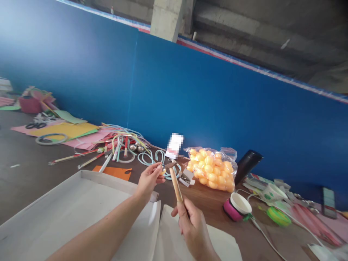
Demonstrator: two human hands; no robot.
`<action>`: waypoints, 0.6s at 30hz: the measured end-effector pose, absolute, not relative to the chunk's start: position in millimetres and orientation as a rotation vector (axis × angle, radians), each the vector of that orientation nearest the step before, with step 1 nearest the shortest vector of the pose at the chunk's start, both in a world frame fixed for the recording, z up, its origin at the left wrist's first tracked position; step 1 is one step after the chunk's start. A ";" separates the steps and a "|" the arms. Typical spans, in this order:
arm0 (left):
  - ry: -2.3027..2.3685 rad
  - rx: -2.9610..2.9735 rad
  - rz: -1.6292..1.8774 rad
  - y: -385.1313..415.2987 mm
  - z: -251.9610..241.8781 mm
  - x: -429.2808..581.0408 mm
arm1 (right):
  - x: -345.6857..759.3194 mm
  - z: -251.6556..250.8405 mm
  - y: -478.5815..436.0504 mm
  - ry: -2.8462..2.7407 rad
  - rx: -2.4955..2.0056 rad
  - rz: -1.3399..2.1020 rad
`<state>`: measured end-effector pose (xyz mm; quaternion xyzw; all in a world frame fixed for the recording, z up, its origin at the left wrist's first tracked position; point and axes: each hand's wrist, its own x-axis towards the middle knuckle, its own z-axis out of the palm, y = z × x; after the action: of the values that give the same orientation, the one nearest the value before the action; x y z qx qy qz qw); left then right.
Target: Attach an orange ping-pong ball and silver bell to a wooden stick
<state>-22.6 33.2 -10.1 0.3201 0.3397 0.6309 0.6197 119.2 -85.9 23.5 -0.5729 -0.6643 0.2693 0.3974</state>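
Observation:
My left hand [150,178] pinches a small silvery ball [163,169] between thumb and fingers; something yellow shows just beneath it. My right hand [191,223] is wrapped round the pale wooden handle of what looks like a small hammer [176,186]. Its dark brown head lies crosswise at the top, close beside the silvery ball; whether they touch I cannot tell. Just beyond the hands are a small white box [186,177] of shiny pieces and loops of pale blue tubing [148,157]. Under my forearms lie a large white tray [81,203] and a white sheet [171,235].
A clear bag of orange balls [210,168] stands behind the hands, beside a black cylinder [248,165]. Rightward are a pink-sleeved cup [237,206], a green tape roll [278,216], cables and a phone [328,202]. Coloured paper [65,129] and tubes lie left, before a blue partition [190,94].

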 end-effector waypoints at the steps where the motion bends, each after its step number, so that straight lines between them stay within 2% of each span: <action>1: 0.789 0.740 1.449 33.2 -9.8 -22.6 | 119.2 23.9 -85.9 -1.685 -1.463 0.680; 18: 0.822 0.736 1.454 34.5 -10.3 -22.6 | 119.7 21.3 -84.0 -1.709 -1.507 0.763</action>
<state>-22.6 34.5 -10.3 0.3191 0.3562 0.6302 0.6117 119.7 -84.0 21.3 -0.5849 -0.6633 0.2960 0.3609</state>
